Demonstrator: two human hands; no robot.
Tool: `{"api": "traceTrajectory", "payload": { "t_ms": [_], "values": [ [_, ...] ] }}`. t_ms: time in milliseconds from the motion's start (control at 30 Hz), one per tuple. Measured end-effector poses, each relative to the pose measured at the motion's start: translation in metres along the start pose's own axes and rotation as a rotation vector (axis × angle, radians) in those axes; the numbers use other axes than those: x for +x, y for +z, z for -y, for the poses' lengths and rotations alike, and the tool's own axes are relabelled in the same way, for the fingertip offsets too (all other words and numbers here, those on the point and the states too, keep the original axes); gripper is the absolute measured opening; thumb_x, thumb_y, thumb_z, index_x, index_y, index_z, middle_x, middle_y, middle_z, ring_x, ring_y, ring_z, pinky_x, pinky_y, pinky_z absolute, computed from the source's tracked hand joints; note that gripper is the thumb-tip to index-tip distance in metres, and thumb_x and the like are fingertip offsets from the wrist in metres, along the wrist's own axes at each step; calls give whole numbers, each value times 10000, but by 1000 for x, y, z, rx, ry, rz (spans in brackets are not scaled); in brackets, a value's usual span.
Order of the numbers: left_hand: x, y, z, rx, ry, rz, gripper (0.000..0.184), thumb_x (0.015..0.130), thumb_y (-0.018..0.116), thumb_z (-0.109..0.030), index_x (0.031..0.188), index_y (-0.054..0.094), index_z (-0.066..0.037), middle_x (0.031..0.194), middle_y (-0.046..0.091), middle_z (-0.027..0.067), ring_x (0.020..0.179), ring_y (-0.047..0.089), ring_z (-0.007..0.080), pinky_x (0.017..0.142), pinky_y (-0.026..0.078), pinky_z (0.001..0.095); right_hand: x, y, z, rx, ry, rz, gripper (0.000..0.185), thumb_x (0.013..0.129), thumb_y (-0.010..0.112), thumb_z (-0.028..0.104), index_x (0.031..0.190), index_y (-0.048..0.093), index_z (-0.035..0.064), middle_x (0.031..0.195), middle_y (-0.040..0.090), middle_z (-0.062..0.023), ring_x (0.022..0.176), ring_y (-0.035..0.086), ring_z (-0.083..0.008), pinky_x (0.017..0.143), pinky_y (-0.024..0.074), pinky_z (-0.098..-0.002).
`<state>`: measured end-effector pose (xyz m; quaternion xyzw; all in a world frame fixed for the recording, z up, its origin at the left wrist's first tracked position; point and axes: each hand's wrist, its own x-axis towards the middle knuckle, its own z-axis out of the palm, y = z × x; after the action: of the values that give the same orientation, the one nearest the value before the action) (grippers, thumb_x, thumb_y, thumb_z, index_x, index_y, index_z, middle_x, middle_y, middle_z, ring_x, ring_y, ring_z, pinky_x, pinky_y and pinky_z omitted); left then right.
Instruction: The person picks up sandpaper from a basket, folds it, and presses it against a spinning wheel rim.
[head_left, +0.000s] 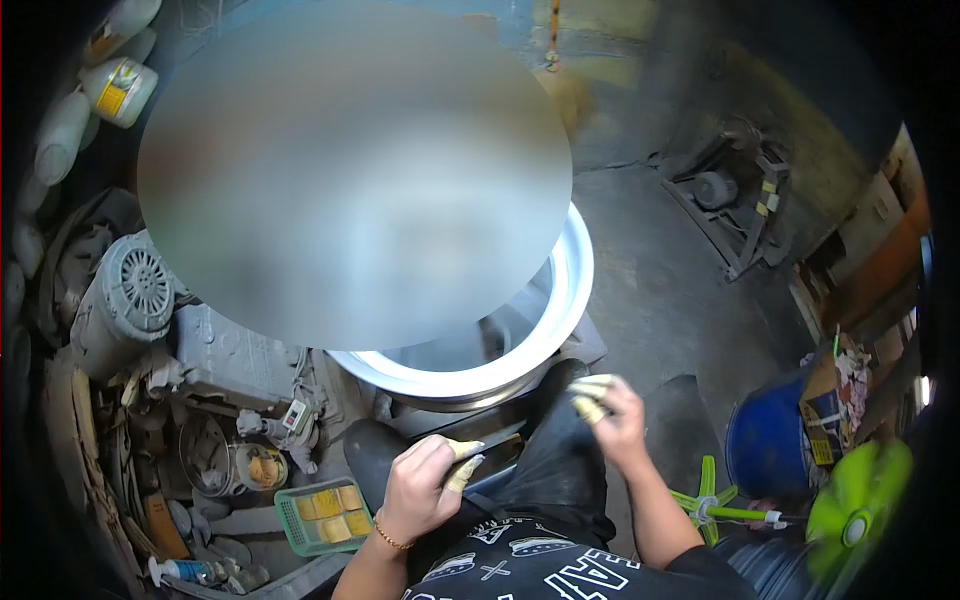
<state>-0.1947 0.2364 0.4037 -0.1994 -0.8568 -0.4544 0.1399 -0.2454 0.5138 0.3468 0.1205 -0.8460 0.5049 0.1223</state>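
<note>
A large silver wheel rim lies in front of me, its far part hidden by a blurred oval. My left hand is just below the rim's near edge, over my lap, with yellow coverings on the thumb and forefinger. Those fingers are drawn together at a thin dark sliver that I cannot identify. To the right of the rim, over my thigh, is my right hand. Its fingers also wear yellow coverings and point left, a gap between them; I see nothing held. Neither hand touches the rim.
Yellow square pads fill a green basket at lower left. A dusty motor and machine housing stand on the left, with white bottles above. At right are a blue bin, a green fan and a metal frame.
</note>
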Motion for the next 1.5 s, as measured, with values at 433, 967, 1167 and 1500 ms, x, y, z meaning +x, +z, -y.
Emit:
{"api": "traceTrajectory", "payload": {
  "t_ms": [433, 967, 1167, 1500],
  "values": [
    [-26, -1, 10, -5, -54, 29, 146, 795, 738, -21, 922, 681, 20, 745, 593, 150, 667, 596, 315, 618, 491, 382, -58, -28, -248, 394, 947, -546, 138, 879, 737, 159, 937, 717, 36, 700, 657, -23, 519, 570, -137, 465, 464, -302],
    [-26, 2, 23, -12, 26, 116, 188, 824, 714, -98, 997, 698, -28, 824, 632, 102, 771, 629, 281, 723, 516, 375, 2, 30, -94, -583, 177, 42, 138, 799, 732, 127, 834, 687, 2, 847, 665, -213, 793, 626, -434, 720, 493, -487],
    [-18, -6, 21, -74, -97, 2, 178, 786, 775, -54, 961, 758, -35, 777, 684, 119, 694, 648, 257, 659, 512, 353, 8, 17, -93, -683, 330, 251, 222, 785, 758, 212, 830, 686, 7, 820, 663, -264, 810, 637, -460, 729, 499, -525],
    [33, -29, 23, -56, -152, -64, 234, 738, 804, -6, 963, 741, -1, 823, 688, 129, 696, 666, 246, 616, 523, 324, -3, 3, -98, -498, 321, 463, 173, 822, 704, 155, 859, 661, -8, 878, 675, -243, 864, 641, -438, 768, 502, -495]
  ]
}}
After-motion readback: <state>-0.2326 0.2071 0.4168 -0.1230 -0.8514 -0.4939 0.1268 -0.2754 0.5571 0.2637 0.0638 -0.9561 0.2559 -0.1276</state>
